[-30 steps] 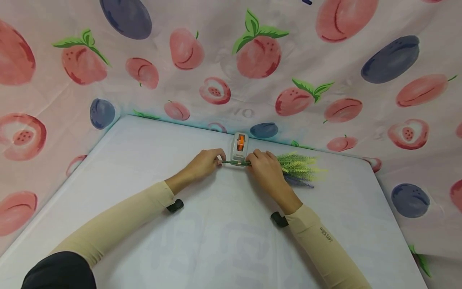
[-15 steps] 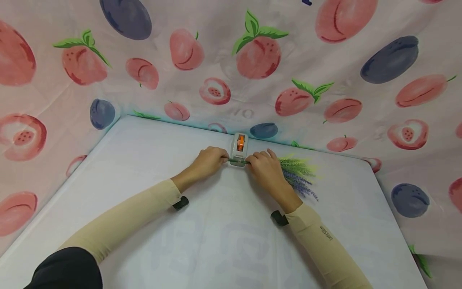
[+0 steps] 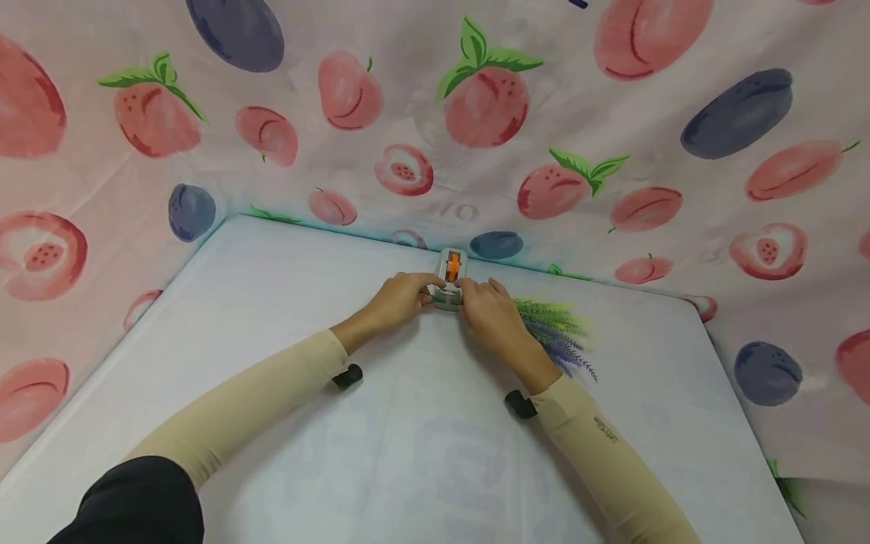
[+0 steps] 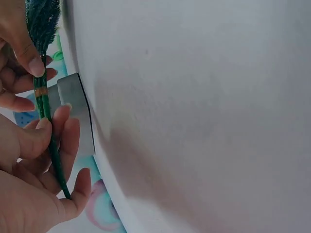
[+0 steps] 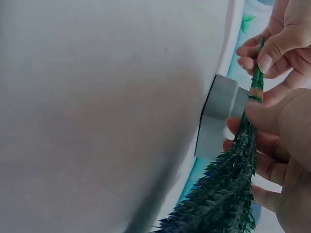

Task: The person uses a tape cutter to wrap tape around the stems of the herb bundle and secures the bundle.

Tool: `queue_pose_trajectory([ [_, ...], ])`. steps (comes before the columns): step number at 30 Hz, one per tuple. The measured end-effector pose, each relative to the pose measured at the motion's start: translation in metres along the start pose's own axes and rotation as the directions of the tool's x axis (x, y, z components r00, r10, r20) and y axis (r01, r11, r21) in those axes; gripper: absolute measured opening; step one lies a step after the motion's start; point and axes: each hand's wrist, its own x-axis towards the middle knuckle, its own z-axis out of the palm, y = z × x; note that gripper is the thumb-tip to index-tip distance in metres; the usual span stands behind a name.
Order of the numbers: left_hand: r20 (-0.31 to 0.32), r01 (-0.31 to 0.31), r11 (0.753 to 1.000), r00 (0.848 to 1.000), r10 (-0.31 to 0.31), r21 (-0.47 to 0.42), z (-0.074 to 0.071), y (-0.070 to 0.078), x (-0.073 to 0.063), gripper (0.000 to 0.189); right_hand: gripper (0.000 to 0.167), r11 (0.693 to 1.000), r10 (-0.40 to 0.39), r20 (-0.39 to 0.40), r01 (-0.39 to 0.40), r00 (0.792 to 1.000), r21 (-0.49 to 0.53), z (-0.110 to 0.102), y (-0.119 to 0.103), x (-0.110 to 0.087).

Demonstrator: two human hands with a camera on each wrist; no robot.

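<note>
A bunch of artificial lavender (image 3: 553,329), with yellow-green and purple sprigs, points to the right in the head view. My left hand (image 3: 397,297) pinches its green stems (image 4: 57,170) between thumb and fingers near the bare ends. Higher up, below the sprigs, my right hand (image 3: 492,313) grips the same bundle. Between the two thumbs a narrow orange-brown band (image 5: 256,92) circles the stems. Right behind the hands stands a grey tape dispenser (image 3: 451,264) with an orange roll; the fingers and stems overlap its front end in the head view.
The white table (image 3: 408,423) reaches back to a fruit-print cloth (image 3: 408,91) hanging behind and at both sides. The tape dispenser stands close to the table's back edge. A black wrist camera (image 3: 348,376) sits under the left sleeve, another under the right.
My left hand has moved right, nearer the right hand. Both hands have come slightly up toward the dispenser, and more of the purple sprigs shows than a second ago, as the bunch has turned.
</note>
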Motion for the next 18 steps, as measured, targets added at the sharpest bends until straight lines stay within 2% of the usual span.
queue_pose_trajectory([
  [4, 0.033, 0.020, 0.998, 0.999, -0.018, -0.056, -0.0005, -0.0006, 0.0018, 0.051, 0.039, 1.000, -0.001, 0.007, 0.001, 1.000, 0.000, -0.0018, 0.0014, 0.0022],
  [8, 0.054, 0.030, 0.995, 0.998, -0.024, -0.099, 0.0001, -0.0010, 0.0026, 0.048, 0.033, 1.000, 0.018, -0.026, -0.018, 0.999, 0.025, -0.0023, 0.0029, 0.0027],
  [14, 0.048, 0.019, 0.996, 0.999, -0.015, -0.090, 0.0021, -0.0024, 0.0030, 0.033, 0.031, 0.998, 0.061, -0.081, -0.058, 0.995, 0.037, -0.0008, 0.0044, 0.0040],
  [18, 0.032, 0.019, 0.996, 0.999, -0.016, -0.084, 0.0022, -0.0028, 0.0023, 0.030, 0.028, 0.995, 0.075, -0.073, -0.070, 0.994, 0.075, -0.0009, 0.0042, 0.0045],
])
